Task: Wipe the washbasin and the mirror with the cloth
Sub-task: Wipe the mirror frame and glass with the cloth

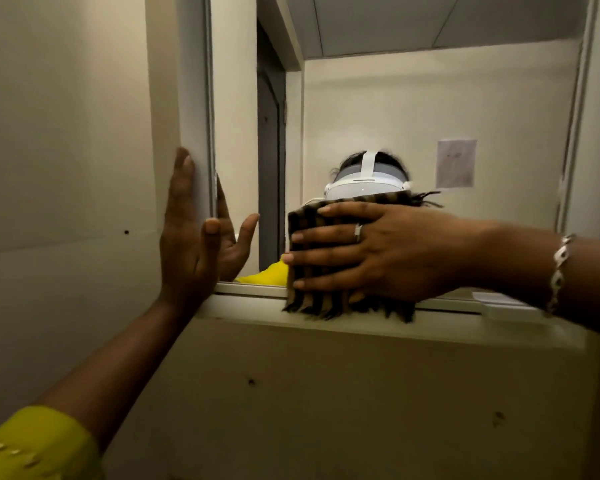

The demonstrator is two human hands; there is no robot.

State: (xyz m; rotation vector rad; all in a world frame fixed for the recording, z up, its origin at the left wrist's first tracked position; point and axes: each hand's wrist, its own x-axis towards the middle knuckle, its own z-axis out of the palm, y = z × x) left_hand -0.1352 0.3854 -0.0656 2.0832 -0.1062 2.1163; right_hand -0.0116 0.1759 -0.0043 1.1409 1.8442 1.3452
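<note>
Two hands work at the mirror [430,116]: the right hand [378,252], fingers spread, presses the striped cloth [312,299] flat against its lower edge while the left hand [187,237], open-fingered, braces the frame [194,81], and the washbasin, out of view, cannot be judged.

The mirror [430,116] hangs on the wall above a ledge [361,323]. Against the mirror's lower middle lies the cloth [312,299], its bottom edge draped over the ledge, with the right hand [378,251] spread flat on top of it. Left of the mirror, the left hand [187,233] rests flat against the frame [193,81] (palm to the frame's side). A paper [456,163] shows reflected in the mirror's right part.
</note>
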